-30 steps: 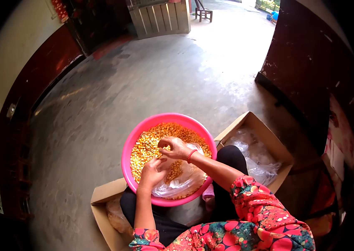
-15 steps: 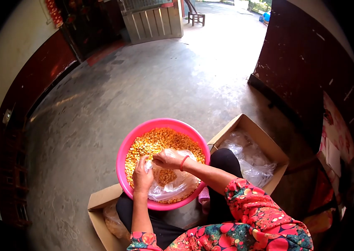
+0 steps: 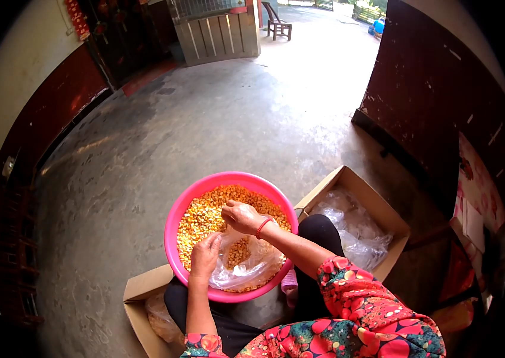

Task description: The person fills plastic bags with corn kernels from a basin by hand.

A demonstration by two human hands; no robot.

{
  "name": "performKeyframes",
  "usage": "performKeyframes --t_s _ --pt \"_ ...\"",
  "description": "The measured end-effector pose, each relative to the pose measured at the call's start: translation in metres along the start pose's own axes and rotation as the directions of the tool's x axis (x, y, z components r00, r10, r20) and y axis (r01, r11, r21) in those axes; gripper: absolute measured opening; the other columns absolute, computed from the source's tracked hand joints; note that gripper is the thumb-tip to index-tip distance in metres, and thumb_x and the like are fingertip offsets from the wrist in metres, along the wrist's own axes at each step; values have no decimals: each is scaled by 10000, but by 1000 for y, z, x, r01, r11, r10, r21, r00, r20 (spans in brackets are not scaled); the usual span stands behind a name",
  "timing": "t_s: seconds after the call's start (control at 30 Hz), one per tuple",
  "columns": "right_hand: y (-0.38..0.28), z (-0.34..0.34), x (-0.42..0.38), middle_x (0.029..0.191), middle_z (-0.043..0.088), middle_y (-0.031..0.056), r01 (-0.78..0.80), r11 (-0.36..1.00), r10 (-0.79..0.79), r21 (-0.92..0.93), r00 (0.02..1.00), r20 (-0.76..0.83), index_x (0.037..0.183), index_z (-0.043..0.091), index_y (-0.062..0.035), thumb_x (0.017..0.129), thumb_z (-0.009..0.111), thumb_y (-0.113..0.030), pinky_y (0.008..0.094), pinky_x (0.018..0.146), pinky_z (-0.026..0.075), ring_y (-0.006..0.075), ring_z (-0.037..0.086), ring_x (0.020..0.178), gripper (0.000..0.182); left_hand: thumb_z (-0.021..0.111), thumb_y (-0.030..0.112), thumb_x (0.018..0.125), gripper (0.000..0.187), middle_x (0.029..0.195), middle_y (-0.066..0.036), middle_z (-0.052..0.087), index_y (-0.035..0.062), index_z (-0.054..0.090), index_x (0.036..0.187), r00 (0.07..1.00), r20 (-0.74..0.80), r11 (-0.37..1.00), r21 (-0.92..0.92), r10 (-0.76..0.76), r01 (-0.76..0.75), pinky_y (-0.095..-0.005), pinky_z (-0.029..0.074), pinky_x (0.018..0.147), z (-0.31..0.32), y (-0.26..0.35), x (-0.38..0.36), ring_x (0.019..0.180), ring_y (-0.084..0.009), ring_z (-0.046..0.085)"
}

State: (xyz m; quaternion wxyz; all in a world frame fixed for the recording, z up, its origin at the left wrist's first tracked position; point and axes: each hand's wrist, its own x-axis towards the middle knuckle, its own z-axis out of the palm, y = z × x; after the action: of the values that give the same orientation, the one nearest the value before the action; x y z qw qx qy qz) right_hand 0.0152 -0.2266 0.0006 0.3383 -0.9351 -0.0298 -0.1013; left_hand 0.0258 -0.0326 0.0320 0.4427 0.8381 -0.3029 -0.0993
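A pink basin [image 3: 175, 200] full of yellow corn kernels [image 3: 228, 196] stands between my legs. Over the kernels lies a clear plastic bag [image 3: 252, 268] with some corn showing in or through it. My left hand [image 3: 204, 255] pinches the bag's edge on its left side. Higher up, my right hand [image 3: 242, 216], wearing a red bead bracelet [image 3: 262, 228], is closed at the bag's upper edge; its fingertips are partly hidden.
At my right an open cardboard box [image 3: 376, 194] holds clear plastic bags [image 3: 357, 230]. Another cardboard box [image 3: 139, 286] by my left leg contains a filled-looking plastic bag [image 3: 163, 316]. Farther off on the concrete floor [image 3: 145, 137] stands a wooden chair [image 3: 279, 27].
My right hand has moved slightly right and up, away from my left hand, widening the gap between them. The left hand stays nearly in place at the bag's edge.
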Motion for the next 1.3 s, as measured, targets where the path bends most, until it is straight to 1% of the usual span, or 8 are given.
performKeyframes --t_s 0.1,0.3,0.37,0.63,0.7,0.8,1.17,1.3 --pt "7 6 -3 985 524 161 -53 994 34 -95 981 -191 967 556 -79 763 574 -162 440 704 488 342 583 827 221 564 272 860 254 844 -174 646 78 652 999 995 74 997 38 -64 61 -363 494 669 1 3 -2 760 -306 639" --pt "1 4 -7 1051 505 194 -166 979 167 -116 986 4 1097 519 -95 784 562 -246 443 728 491 345 597 863 350 576 259 842 245 825 -176 643 80 657 988 995 95 996 90 -31 23 -376 494 668 2 3 -2 756 -316 636" --pt "-6 -1 -5 1042 511 200 -183 975 207 -125 954 218 1067 513 -79 795 560 -286 458 712 481 362 590 834 345 578 258 840 246 827 -178 643 77 658 985 994 100 995 94 -33 23 -378 495 673 2 0 -2 761 -319 634" --pt "15 25 0 655 578 147 -111 991 114 78 993 -26 895 569 -33 808 550 -217 426 604 461 317 601 678 205 578 237 836 250 843 -181 644 55 655 989 985 151 995 70 -87 77 -367 498 695 2 4 -3 777 -307 639" --pt "18 18 6 742 604 174 -281 840 315 465 949 5 905 605 -34 816 551 -217 379 637 469 250 601 676 211 578 227 835 246 843 -178 646 56 655 995 992 123 999 39 -29 24 -361 499 693 2 3 -4 772 -294 644" --pt "13 -1 4 711 549 1 -397 435 443 808 876 191 950 602 -50 858 518 -183 236 518 404 79 486 589 182 580 218 833 242 840 -173 650 57 655 997 991 127 999 39 -29 25 -354 500 685 1 5 -4 758 -284 648" --pt "10 -14 6 671 490 -26 -212 138 532 968 840 108 856 559 -80 908 505 -216 195 449 321 55 399 509 156 583 214 829 238 833 -164 652 71 656 1006 988 130 997 -1 -82 83 -341 502 675 2 -2 -6 739 -267 651" --pt "-11 -29 1 606 420 -49 -310 -67 281 948 906 316 836 542 -89 904 497 -208 196 403 250 41 327 460 145 587 205 825 237 840 -160 652 80 653 1016 990 97 994 48 -101 96 -353 498 690 5 -8 -3 754 -269 650"
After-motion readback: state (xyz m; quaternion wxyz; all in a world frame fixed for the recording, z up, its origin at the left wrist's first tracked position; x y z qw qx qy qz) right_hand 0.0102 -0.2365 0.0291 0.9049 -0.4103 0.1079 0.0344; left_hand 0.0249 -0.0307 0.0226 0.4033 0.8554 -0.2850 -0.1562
